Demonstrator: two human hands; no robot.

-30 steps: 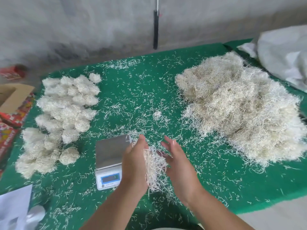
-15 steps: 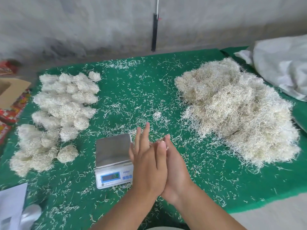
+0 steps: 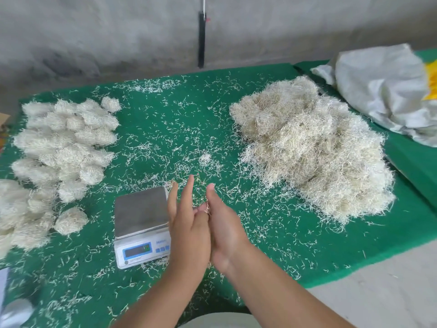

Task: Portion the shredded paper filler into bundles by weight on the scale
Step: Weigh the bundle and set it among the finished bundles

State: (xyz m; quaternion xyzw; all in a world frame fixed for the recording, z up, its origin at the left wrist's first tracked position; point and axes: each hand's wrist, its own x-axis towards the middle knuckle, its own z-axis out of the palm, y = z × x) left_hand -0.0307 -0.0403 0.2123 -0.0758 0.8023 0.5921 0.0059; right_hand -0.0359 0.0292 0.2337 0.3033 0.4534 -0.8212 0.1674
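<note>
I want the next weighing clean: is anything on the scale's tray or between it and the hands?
Nothing visible. The scale has a bare steel tray, and the left hand and right hand, pressed palm to palm, sit just to its right, with only loose shreds scattered around.

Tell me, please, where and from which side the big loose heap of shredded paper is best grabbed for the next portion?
Probably pinch a tuft off the big loose heap of shredded paper at its fringed near-left edge, reaching from the scale's side: strands there lie thin and splayed, nearest the hands.
</note>
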